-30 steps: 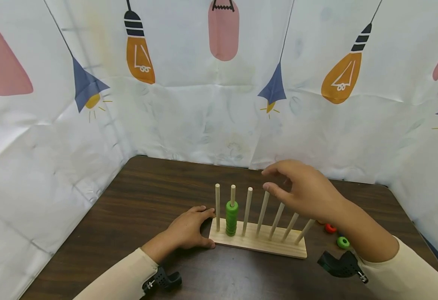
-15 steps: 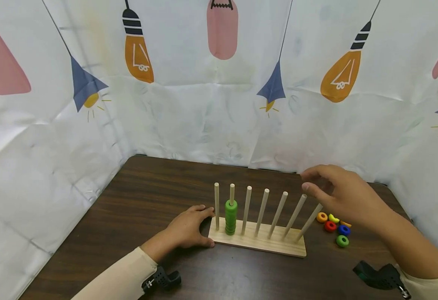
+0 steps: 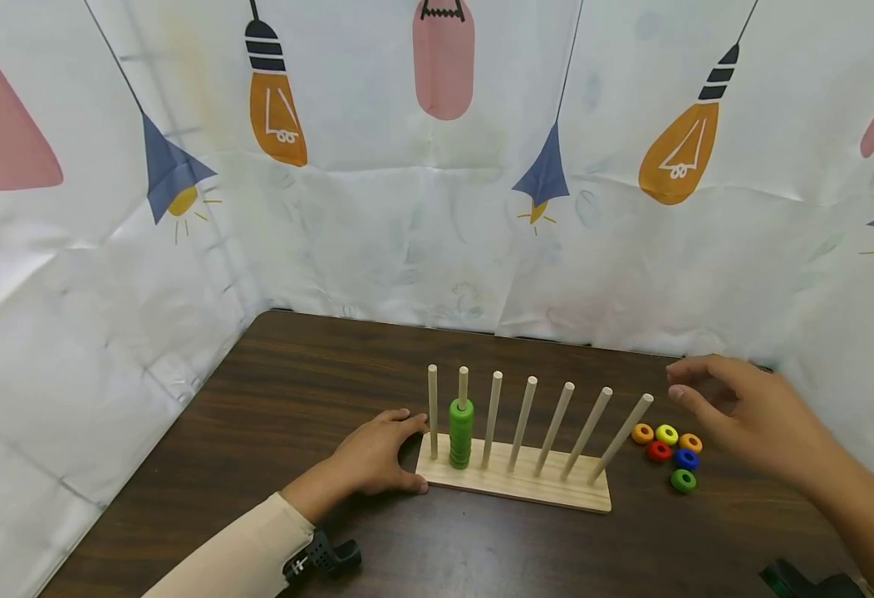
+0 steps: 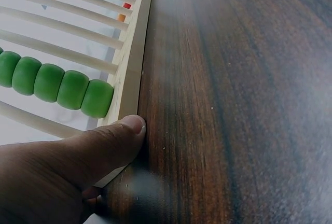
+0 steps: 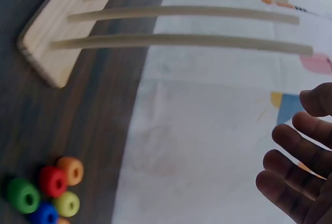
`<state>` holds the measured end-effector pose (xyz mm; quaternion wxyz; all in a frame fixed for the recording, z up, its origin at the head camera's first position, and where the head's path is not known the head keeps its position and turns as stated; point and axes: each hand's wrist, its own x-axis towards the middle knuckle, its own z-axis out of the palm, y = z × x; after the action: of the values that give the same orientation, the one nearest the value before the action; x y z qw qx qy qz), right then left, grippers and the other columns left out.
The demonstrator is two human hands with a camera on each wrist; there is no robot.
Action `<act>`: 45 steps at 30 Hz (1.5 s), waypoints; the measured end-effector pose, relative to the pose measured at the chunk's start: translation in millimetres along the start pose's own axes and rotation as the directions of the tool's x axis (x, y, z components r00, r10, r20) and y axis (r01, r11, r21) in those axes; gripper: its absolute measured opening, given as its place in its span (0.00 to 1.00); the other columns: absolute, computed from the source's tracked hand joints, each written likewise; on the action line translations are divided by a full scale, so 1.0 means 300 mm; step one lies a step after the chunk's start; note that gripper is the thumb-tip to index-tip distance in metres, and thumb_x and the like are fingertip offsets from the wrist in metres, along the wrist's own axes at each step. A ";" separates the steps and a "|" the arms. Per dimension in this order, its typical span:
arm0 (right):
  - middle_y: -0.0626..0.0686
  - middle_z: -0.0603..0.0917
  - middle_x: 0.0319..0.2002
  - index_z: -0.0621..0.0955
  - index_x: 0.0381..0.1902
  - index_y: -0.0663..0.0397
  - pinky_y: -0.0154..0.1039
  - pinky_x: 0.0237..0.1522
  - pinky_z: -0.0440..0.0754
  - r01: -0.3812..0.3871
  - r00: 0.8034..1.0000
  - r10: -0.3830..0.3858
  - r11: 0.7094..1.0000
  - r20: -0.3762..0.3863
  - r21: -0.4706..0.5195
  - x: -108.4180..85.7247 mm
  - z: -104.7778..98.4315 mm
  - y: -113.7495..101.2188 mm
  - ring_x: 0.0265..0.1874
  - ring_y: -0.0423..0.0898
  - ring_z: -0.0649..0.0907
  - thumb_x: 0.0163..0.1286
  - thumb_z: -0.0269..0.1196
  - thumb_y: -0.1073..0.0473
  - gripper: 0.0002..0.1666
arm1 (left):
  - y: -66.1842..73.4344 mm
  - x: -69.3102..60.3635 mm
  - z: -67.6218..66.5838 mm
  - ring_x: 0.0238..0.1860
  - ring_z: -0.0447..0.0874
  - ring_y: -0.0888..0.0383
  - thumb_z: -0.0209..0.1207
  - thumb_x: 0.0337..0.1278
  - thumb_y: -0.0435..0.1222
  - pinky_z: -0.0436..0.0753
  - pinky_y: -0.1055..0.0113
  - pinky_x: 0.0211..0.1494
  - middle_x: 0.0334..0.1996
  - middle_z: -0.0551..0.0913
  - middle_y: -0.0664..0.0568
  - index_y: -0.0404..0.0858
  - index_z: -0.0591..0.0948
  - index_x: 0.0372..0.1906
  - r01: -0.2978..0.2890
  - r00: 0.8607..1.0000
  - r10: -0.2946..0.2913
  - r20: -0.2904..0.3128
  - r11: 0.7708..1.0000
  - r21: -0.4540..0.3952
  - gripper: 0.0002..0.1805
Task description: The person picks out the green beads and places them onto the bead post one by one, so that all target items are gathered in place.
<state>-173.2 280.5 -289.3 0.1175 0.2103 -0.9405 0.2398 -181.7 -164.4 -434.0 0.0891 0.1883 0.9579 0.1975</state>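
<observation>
A wooden peg rack (image 3: 515,482) with several upright pegs stands on the table. A stack of green beads (image 3: 462,433) fills most of its second peg from the left. My left hand (image 3: 377,457) holds the rack's left end, thumb (image 4: 122,136) against the front edge of the base and fingers round towards the back. My right hand (image 3: 751,407) hovers in the air to the right of the rack, holding nothing, its fingers loosely bent. Just below and left of it lie loose beads: a green one (image 3: 683,481), a blue one (image 3: 687,458), a red one (image 3: 659,451), a yellow one (image 3: 666,434) and two orange.
The dark wood table (image 3: 317,357) runs back to a white sheet (image 3: 407,249) printed with lamps and bulbs. A black wrist strap (image 3: 325,555) sits on the left forearm. The rack's tall pegs rise between the left hand and the loose beads.
My right hand has moved from over the rack's middle pegs to the right, past its right end, uncovering the loose beads. My left hand and the rack have stayed in place.
</observation>
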 end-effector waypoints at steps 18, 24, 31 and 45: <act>0.58 0.87 0.49 0.82 0.56 0.51 0.38 0.22 0.76 -0.249 0.965 0.253 0.967 0.076 -0.054 -0.173 0.115 0.178 0.27 0.40 0.83 0.76 0.65 0.48 0.18 | 0.006 -0.001 -0.002 0.74 0.64 0.45 0.78 0.43 0.57 0.75 0.41 0.64 0.72 0.71 0.53 0.47 0.78 0.68 0.008 1.000 -0.008 0.011 1.000 0.008 0.44; 0.64 0.85 0.53 0.82 0.59 0.54 0.44 0.26 0.80 -0.325 0.932 0.326 0.945 0.160 -0.035 -0.211 0.152 0.219 0.34 0.48 0.87 0.76 0.64 0.45 0.24 | 0.008 -0.003 -0.004 0.74 0.65 0.45 0.79 0.42 0.57 0.75 0.40 0.63 0.72 0.72 0.53 0.47 0.79 0.68 0.005 1.000 -0.005 0.006 1.000 0.004 0.44; 0.60 0.85 0.48 0.82 0.58 0.58 0.37 0.20 0.74 -0.313 0.928 0.318 0.948 0.194 -0.056 -0.255 0.211 0.265 0.22 0.37 0.77 0.72 0.69 0.47 0.25 | 0.002 -0.001 0.002 0.74 0.65 0.45 0.79 0.42 0.57 0.75 0.40 0.63 0.72 0.71 0.54 0.49 0.79 0.68 0.011 1.000 -0.011 0.005 1.000 0.009 0.44; 0.56 0.85 0.48 0.83 0.52 0.52 0.41 0.28 0.77 -0.290 0.913 0.302 0.953 0.273 -0.083 -0.276 0.267 0.307 0.28 0.41 0.78 0.65 0.74 0.48 0.23 | 0.005 -0.003 -0.002 0.74 0.65 0.44 0.79 0.42 0.57 0.75 0.40 0.63 0.72 0.71 0.53 0.48 0.79 0.68 0.024 1.000 -0.024 0.009 1.000 0.002 0.44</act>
<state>-151.2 341.7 -421.7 -0.0512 0.0950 -0.9732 0.2031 -180.7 -163.6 -432.8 0.0956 0.1776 0.9599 0.1947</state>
